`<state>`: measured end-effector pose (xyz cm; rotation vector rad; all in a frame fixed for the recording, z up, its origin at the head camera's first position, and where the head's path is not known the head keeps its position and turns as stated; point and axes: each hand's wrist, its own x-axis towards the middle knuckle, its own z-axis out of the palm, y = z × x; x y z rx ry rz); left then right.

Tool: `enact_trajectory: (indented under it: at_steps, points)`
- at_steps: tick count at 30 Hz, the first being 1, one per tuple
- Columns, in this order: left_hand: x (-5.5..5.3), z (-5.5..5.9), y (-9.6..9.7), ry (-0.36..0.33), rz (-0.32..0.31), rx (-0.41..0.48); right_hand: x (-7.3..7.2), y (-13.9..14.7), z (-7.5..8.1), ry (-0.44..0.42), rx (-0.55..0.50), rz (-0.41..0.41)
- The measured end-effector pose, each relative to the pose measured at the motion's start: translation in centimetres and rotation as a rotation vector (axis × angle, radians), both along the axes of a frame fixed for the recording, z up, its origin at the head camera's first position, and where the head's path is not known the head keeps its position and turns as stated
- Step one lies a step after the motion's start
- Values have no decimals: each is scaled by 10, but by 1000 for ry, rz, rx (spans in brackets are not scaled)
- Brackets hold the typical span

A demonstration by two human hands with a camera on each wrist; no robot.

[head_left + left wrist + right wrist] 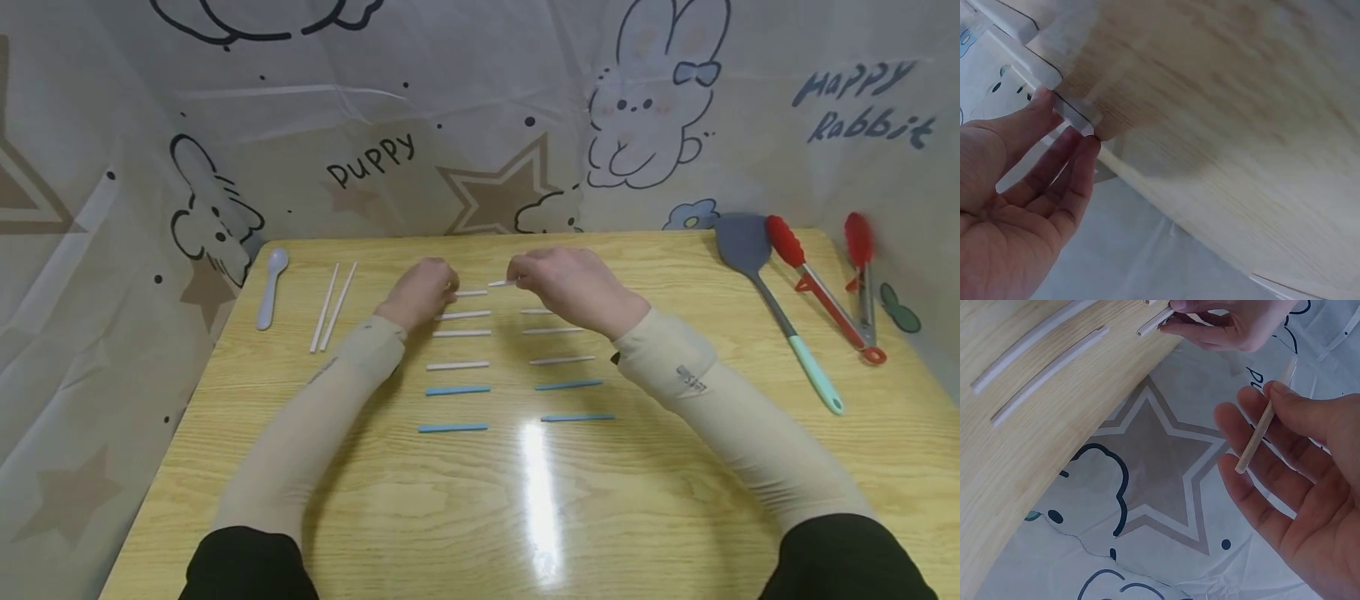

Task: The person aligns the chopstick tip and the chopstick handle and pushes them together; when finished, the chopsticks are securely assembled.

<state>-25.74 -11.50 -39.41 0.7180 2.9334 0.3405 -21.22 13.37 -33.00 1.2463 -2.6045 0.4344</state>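
Near the table's far edge my left hand (pixel 422 293) pinches a thin white stick (pixel 471 293) at the top of the left column. In the left wrist view its thumb and fingertips (pixel 1090 141) grip that stick close over the wood. To the right, my right hand (pixel 576 283) holds another white stick (pixel 502 283), its tip pointing left. Seen from the right wrist, this slim stick (pixel 1265 428) lies slanted across the fingers with the thumb pressed on it. Below the hands, more white sticks (pixel 457 365) and blue sticks (pixel 453 427) lie in two columns.
A white spoon (pixel 270 287) and two white chopstick-like rods (pixel 337 308) lie at the left. At the right are a grey spatula (pixel 772 304) with a mint handle and red-tipped tongs (pixel 832 304). A printed cloth (pixel 480 108) stands behind the wooden table (pixel 420 517).
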Motion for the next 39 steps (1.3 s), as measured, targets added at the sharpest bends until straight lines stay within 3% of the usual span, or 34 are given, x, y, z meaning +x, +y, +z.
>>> enact_trajectory:
  at_steps: [7,11,18,24,27,39]
  points:
    - [-2,-4,6,73,3,-25,2,1,1,-6,13,-8]
    - [-1,-3,5,66,23,-42,1,2,1,-12,20,-15]
    - [7,16,-9,28,67,8,1,9,3,-21,30,-32]
    - [16,35,-17,120,51,35,0,13,3,-2,3,-38]
    - [22,42,-17,163,34,31,0,13,2,24,-16,-35]
    - [47,61,-11,219,-81,16,1,15,5,54,2,-63]
